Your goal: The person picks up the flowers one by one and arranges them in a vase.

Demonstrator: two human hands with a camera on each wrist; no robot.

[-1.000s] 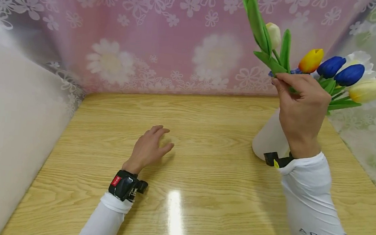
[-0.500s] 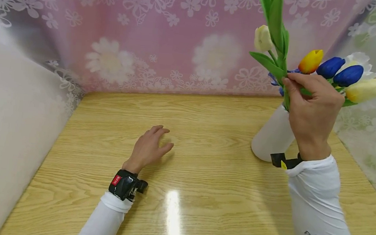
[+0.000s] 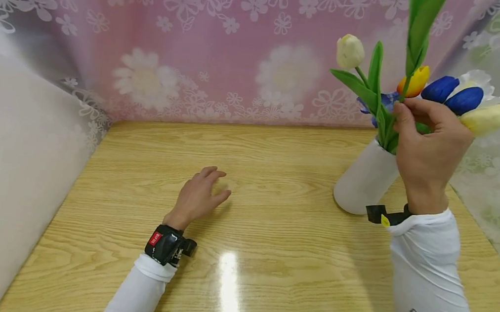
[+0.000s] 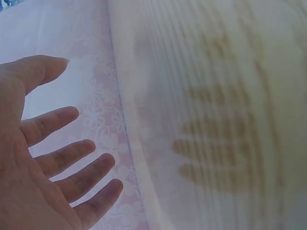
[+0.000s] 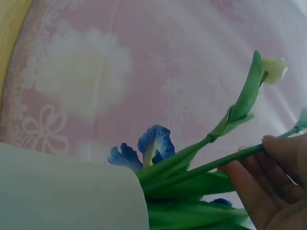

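Thumb and fingertips of my right hand (image 3: 431,147) pinch a flower stem (image 5: 206,167). Long green leaves (image 3: 423,35) rise above the hand; its bloom is cut off by the head view's top edge. In the right wrist view the stem slants down to the mouth of a white vase (image 3: 366,181), where its end is hidden. A white tulip (image 3: 350,52) leans left from the vase, beside a blue iris (image 5: 158,143). Behind the hand show an orange-yellow tulip (image 3: 414,82), blue tulips (image 3: 440,90) and a pale yellow tulip (image 3: 487,120). My left hand (image 3: 197,196) stays low at the table, fingers loosely spread, holding nothing.
The wooden table (image 3: 263,206) reaches back to a pink floral curtain (image 3: 223,49). A pale wall-like sheet (image 3: 19,145) borders the left side, and a white-green floral curtain (image 3: 497,182) the right. A large white flower (image 3: 479,82) spreads at the vase's right.
My right hand has moved rightward with the pinched flower, whose leaves have swung from leaning left to leaning slightly right, away from the white tulip. The left hand has stayed put.
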